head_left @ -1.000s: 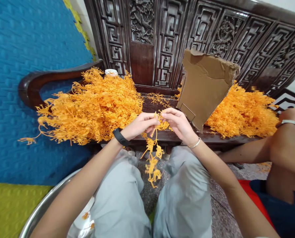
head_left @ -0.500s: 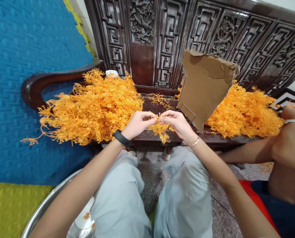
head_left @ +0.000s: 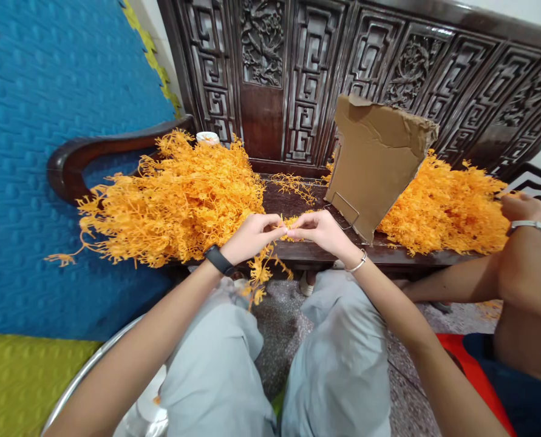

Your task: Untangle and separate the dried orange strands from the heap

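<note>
My left hand, with a black band at the wrist, is closed in a pinch. An orange artificial plant sprig with thin branching stems hangs below it, over the bench's front edge. Fingertip to fingertip with it, my right hand is also pinched; what lies between its fingers is hidden. Behind the hands, more orange sprigs lie on the dark wooden bench. A large heap of similar sprigs rises just left of my left hand.
A brown cardboard piece stands upright on the bench, a bent wire at its foot. Right of it lies another orange heap, near another person's hand. A metal basin sits at lower left. A carved backrest closes the rear.
The sprig has shifted from between both hands to hanging beneath my left hand. Both hands have come slightly lower, and their fingertips have drawn together.
</note>
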{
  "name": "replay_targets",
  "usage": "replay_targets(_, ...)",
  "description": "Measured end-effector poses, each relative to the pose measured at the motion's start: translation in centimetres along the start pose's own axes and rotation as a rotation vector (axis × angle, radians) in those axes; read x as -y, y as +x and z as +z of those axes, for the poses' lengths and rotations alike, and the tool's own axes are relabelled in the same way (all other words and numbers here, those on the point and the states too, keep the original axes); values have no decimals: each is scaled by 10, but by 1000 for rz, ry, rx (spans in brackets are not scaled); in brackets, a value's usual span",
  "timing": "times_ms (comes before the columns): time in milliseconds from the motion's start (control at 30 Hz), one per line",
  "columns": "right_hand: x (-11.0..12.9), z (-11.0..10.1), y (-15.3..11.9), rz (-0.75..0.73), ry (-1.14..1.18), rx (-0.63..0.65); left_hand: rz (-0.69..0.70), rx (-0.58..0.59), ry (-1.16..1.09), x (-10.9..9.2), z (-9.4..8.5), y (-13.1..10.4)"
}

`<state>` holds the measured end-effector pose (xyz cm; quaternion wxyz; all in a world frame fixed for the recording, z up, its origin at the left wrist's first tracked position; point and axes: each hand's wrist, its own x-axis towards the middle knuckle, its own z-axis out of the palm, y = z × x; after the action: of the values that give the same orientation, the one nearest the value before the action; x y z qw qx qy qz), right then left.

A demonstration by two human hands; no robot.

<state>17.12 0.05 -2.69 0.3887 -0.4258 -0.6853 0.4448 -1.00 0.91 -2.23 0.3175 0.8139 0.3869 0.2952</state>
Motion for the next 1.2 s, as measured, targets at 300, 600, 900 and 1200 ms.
replay_targets(300, 6, -3, -8, -100, -62, -16, 21, 59, -38, -9, -1, -6)
replay_targets(600, 17, 2, -13, -107, 427, 331, 15, 234, -571, -22, -8, -7)
replay_targets(900, 16, 9, -12, -117, 638, 363, -47, 197, -868, -22, -1, -5)
replay_targets(1200, 8, 9, -7, -179, 758, 394, 8, 165, -1198, -23, -8, -6)
